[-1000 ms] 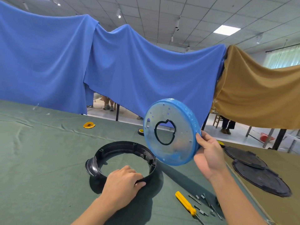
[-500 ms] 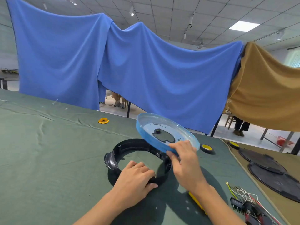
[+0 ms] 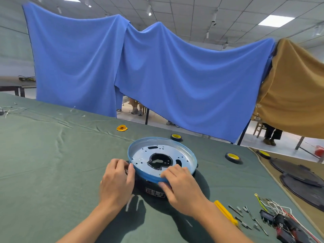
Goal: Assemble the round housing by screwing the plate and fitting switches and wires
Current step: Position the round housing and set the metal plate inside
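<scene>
Locates the blue plate [image 3: 142, 155] on top of the black round housing [image 3: 154, 191], both near the middle of the desk [image 3: 52, 163], toward its near edge. Finds the hands apart, one at each side of the plate's near rim. Left hand [image 3: 116, 183] curled against the housing's left side, thumb touching the plate's rim. Right hand [image 3: 180, 188] pinching the near rim, fingers over the lip, thumb below. Cannot confirm full seating from this angle.

Judges the plate to be thin sheet metal under blue film: light, stiff, slick on its face, possibly sharp at the lip. Recommends taking hold at the rim on opposite sides, not through the central cutout. Judges the housing to be rigid moulded plastic, light enough to slide on the cloth unless steadied.

Records the plate as a shallow round dish with a raised lip, a pale flat floor with small holes and slots, and an irregular central opening showing black beneath. Notes an unreadable label on the housing's near wall.

Notes a yellow screwdriver [image 3: 225, 213], loose screws [image 3: 245, 214] and bundled switches and wires [image 3: 280, 220] near the desk's near right corner.
</scene>
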Demonstrator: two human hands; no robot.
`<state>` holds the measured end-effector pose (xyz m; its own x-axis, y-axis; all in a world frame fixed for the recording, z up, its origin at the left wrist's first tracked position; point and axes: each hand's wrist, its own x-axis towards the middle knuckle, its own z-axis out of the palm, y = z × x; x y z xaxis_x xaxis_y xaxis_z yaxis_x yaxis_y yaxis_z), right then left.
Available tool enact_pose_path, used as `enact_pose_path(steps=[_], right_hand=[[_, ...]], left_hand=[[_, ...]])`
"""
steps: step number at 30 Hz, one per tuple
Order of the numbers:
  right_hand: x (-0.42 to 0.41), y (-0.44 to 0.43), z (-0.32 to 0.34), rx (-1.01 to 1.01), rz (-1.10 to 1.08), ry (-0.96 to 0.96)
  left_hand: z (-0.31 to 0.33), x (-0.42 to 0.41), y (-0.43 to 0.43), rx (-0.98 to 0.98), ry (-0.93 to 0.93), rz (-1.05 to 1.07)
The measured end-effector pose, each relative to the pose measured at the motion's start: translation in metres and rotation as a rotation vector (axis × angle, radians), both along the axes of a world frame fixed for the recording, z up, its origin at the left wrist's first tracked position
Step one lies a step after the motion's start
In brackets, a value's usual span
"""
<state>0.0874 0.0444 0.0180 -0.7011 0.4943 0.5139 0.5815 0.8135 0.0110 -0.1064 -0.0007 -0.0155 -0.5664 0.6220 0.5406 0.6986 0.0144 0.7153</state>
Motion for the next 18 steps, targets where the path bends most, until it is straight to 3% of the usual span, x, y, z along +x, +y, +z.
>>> enact_pose_path(steps=[6, 11, 16, 18], right_hand=[[-0.016, -0.001, 0.006, -0.016, -0.138, -0.159], [-0.021, -0.006, 0.001, 0.11, -0.162, -0.186], [-0.014, -0.01, 0.004, 0.162, -0.053, -0.095], [-0.009, -0.011, 0.005, 0.236, -0.051, -0.043]], left_hand=[[-0.005, 0.003, 0.009, -0.018, -0.152, -0.057], [-0.001, 0.009, 0.008, 0.019, -0.3, -0.032], [0.017, 0.003, 0.022, -0.118, -1.02, -0.109], [0.021, 0.0, 0.028, -0.112, -1.145, -0.109]])
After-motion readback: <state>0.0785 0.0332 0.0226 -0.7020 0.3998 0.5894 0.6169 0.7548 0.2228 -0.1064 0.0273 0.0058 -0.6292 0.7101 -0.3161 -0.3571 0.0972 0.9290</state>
